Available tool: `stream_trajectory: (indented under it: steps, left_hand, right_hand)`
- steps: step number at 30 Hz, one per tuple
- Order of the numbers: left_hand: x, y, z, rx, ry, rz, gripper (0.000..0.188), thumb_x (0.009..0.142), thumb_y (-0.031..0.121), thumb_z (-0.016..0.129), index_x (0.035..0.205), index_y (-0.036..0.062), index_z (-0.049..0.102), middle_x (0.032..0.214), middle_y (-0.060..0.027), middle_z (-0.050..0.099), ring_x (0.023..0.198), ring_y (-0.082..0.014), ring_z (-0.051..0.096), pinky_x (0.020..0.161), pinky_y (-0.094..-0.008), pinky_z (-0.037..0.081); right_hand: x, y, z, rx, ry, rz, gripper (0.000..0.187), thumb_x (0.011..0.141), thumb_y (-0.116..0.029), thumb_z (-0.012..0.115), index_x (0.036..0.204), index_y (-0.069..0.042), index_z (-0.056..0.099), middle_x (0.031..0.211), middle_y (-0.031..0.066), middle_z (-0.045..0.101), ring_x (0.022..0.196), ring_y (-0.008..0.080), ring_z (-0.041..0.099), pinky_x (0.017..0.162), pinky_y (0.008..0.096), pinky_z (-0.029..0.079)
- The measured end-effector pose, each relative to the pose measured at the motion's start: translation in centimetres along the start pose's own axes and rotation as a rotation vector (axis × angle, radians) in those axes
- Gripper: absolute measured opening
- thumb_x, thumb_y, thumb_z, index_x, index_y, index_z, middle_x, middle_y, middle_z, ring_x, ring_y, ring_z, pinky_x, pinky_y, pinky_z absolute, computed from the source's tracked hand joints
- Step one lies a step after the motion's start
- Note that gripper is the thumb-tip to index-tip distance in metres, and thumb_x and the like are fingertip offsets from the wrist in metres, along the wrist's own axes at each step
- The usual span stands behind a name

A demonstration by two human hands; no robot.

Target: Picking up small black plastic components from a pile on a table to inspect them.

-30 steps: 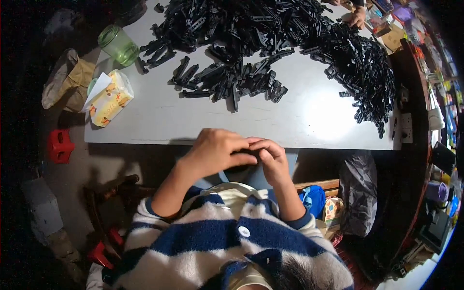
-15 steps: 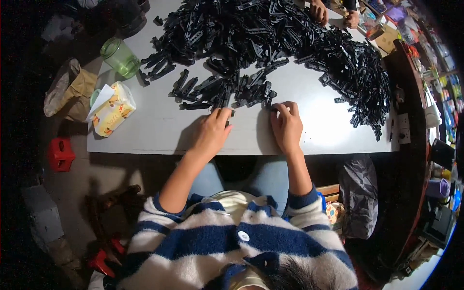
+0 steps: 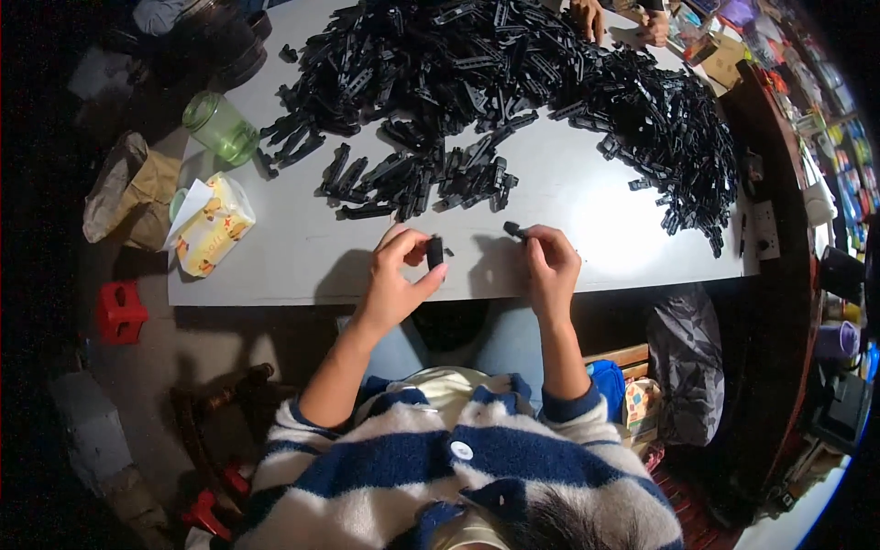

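Observation:
Between the thumb and fingers of my left hand (image 3: pixel 396 271) is a short black plastic part (image 3: pixel 435 253), held upright over the near side of the table. My right hand (image 3: pixel 554 266) pinches a smaller black plastic piece (image 3: pixel 515 230) at its fingertips, a little to the right. The two parts are apart from each other. A tiny dark bit (image 3: pixel 448 252) shows just beside the left part. Beyond my hands lies a loose group of black plastic parts (image 3: pixel 394 180), in front of a large heap of similar ones (image 3: pixel 440 64).
Another heap of black parts (image 3: pixel 678 137) spreads along the right of the white table (image 3: pixel 293 266). A green-tinted jar (image 3: pixel 222 130) and a tissue pack (image 3: pixel 215 227) stand at the left. Another person's hands (image 3: pixel 588 16) work at the far edge. A red stool (image 3: pixel 121 312) is on the floor.
Both hands have drawn back from the loose group toward me and lifted. Each now shows a black part between its fingers. The view has shifted slightly.

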State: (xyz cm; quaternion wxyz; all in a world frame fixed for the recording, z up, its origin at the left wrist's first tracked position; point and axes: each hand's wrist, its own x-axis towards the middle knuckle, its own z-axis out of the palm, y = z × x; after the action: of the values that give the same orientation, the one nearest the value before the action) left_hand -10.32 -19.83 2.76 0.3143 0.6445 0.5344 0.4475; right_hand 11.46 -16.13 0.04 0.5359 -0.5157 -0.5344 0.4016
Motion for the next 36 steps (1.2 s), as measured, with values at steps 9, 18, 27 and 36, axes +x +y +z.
stream_trajectory:
  steps: [9, 18, 27, 36]
  left_hand:
    - [0.0, 3.2, -0.2, -0.595, -0.089, -0.334, 0.018, 0.088, 0.007, 0.051, 0.105, 0.0035, 0.046, 0.079, -0.0033, 0.056, 0.062, -0.0052, 0.046, 0.058, -0.0183, 0.039]
    - [-0.6, 5.5, 0.8, -0.024, -0.153, 0.006, 0.033, 0.086, 0.015, 0.057, 0.113, -0.0006, 0.045, 0.092, -0.0196, 0.06, 0.079, -0.0333, 0.061, 0.067, -0.0369, 0.048]
    - [-0.6, 5.6, 1.0, -0.025, -0.104, 0.042, 0.029, 0.083, 0.01, 0.059, 0.108, -0.0019, 0.05, 0.093, -0.0218, 0.06, 0.083, -0.0373, 0.061, 0.069, -0.0396, 0.048]
    - [-1.0, 5.5, 1.3, -0.101, -0.129, 0.005, 0.029, 0.083, 0.007, 0.058, 0.109, -0.0028, 0.051, 0.091, -0.0183, 0.062, 0.083, -0.0281, 0.062, 0.071, -0.0335, 0.047]
  right_hand:
    - [-3.3, -5.7, 1.6, 0.582, -0.301, 0.301, 0.009, 0.086, -0.002, 0.055, 0.093, 0.002, 0.059, 0.084, 0.0036, 0.059, 0.071, 0.0087, 0.055, 0.066, 0.0204, 0.044]
    - [-3.5, -7.8, 2.6, 0.333, -0.252, 0.031, 0.008, 0.083, 0.002, 0.057, 0.09, 0.006, 0.059, 0.097, 0.0088, 0.05, 0.073, 0.0125, 0.054, 0.069, 0.0248, 0.046]
    - [-3.8, -7.0, 2.8, 0.35, -0.114, 0.027, 0.012, 0.08, 0.0, 0.062, 0.092, 0.003, 0.058, 0.095, 0.0057, 0.05, 0.082, 0.0094, 0.051, 0.068, 0.0188, 0.041]
    - [-4.0, -6.2, 2.1, 0.342, -0.209, 0.007, 0.016, 0.077, 0.003, 0.065, 0.091, 0.002, 0.058, 0.093, 0.006, 0.052, 0.084, 0.0112, 0.051, 0.072, 0.0213, 0.041]
